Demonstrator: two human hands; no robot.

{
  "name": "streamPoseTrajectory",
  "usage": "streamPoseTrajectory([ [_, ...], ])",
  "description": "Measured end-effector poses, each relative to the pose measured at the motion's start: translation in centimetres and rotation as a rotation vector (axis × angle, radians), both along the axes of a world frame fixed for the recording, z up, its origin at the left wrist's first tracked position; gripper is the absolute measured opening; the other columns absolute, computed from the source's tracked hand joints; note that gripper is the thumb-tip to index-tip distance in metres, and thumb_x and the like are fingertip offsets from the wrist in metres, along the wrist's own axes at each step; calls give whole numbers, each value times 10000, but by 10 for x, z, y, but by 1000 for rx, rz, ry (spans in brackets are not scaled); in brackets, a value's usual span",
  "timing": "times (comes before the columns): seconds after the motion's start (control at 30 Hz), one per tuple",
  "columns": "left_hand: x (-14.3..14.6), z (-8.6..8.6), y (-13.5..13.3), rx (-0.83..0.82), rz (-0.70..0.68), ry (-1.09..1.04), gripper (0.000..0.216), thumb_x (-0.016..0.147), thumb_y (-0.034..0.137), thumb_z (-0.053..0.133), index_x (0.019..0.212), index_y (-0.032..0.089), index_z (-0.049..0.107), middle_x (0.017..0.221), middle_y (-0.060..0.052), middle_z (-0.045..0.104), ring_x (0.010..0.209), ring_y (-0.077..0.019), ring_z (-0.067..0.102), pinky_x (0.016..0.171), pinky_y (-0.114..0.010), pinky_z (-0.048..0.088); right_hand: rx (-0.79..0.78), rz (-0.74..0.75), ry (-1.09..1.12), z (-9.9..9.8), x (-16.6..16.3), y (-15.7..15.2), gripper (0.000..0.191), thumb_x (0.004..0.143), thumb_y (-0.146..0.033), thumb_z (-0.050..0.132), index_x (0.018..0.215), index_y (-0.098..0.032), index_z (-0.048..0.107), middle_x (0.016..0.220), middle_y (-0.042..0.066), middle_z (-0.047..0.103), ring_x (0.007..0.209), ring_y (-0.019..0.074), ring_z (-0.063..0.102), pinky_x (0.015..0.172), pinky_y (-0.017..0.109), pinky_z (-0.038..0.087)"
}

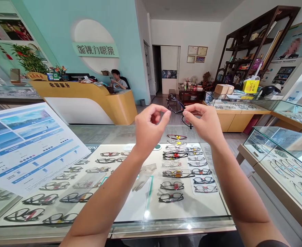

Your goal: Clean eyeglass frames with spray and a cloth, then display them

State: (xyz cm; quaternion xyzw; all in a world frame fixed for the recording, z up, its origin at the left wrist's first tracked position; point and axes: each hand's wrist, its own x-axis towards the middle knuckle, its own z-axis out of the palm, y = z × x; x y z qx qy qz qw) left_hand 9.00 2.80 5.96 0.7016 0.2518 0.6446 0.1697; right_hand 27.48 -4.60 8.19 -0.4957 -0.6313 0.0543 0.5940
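Note:
Both my hands are raised above a glass display counter [130, 226]. My right hand [203, 121] pinches a pair of dark-framed glasses [177, 106] by one side, holding it up at chest height. My left hand [149, 128] is curled, thumb and forefinger pinched together just left of the frame; whether it touches the glasses I cannot tell. Under the glass lie several rows of spectacle frames [172, 169].
A blue and white printed chart [24, 147] lies on the counter at left. More glass cases [281, 161] stand at right. A yellow reception desk [89, 99] has a seated person [117, 80] behind it. Dark shelving [245, 48] fills the far right wall.

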Motion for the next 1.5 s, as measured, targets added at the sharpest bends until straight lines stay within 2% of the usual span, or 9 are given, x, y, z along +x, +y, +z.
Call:
streamPoseTrajectory([
  [0.13, -2, 8, -11, -279, -238, 110, 376, 865, 595, 835, 867, 219, 841, 614, 19, 552, 583, -125, 425, 540, -286, 342, 163, -167, -237, -5, -21, -4, 113, 992, -242, 698, 974, -198, 800, 1140, 103, 844, 1064, 262, 784, 959, 422, 587],
  [0.27, -1, 11, -9, -420, -263, 36, 381, 828, 576, 867, 857, 197, 847, 616, 25, 525, 594, -107, 344, 558, -278, 273, 139, -259, -408, -6, -37, -11, 171, 1046, -239, 643, 1038, -195, 808, 1258, 127, 820, 1102, 291, 784, 928, 423, 585],
  [0.4, -2, 6, 2, -458, -294, 5, 371, 777, 541, 901, 905, 197, 852, 620, 36, 494, 612, -106, 328, 579, -276, 259, 69, -243, -484, -2, -39, -19, 203, 1059, -232, 616, 1026, -201, 815, 1286, 124, 808, 1099, 293, 780, 901, 413, 569],
  [0.57, -12, 9, 10, -395, -222, 177, 330, 828, 526, 840, 897, 203, 828, 609, 54, 417, 589, -105, 296, 572, -285, 241, 57, -230, -425, 8, -27, -31, 176, 1034, -263, 650, 917, -212, 770, 925, 59, 779, 823, 219, 693, 757, 354, 485],
  [0.77, -20, 11, 10, -341, -267, 764, 215, 864, 420, 762, 864, 213, 820, 591, 40, 475, 573, -124, 410, 576, -304, 278, 134, -172, -267, 14, -18, -40, 239, 1012, -310, 683, 789, -225, 694, 678, -8, 628, 620, 155, 506, 623, 324, 369],
  [0.97, 8, -11, 7, -222, -294, 1154, 174, 884, 359, 706, 883, 231, 824, 728, -2, 669, 642, -150, 527, 616, -322, 296, 147, -144, -253, 14, -22, -37, 293, 1000, -323, 720, 732, -227, 654, 611, -25, 556, 599, 144, 474, 611, 325, 341],
  [1.17, 31, -42, 15, -285, -324, 1488, 135, 866, 324, 703, 891, 242, 807, 893, -33, 780, 773, -202, 628, 648, -334, 329, 100, -104, -255, 15, -24, -38, 358, 1009, -264, 717, 669, -228, 612, 588, -29, 548, 576, 137, 436, 611, 344, 329],
  [1.37, 44, -65, 20, -315, -383, 1605, 113, 838, 283, 708, 876, 238, 805, 907, -31, 802, 766, -204, 632, 654, -344, 336, 84, -109, -281, 15, -26, -39, 361, 1010, -211, 715, 669, -218, 600, 606, -24, 543, 602, 144, 465, 634, 340, 360],
  [1.5, 49, -69, 18, -270, -365, 1582, 95, 841, 259, 686, 819, 229, 774, 949, -39, 813, 802, -208, 643, 670, -346, 344, 83, -118, -305, 15, -27, -40, 339, 1012, -209, 707, 683, -215, 623, 619, -30, 542, 619, 142, 489, 651, 336, 376],
])
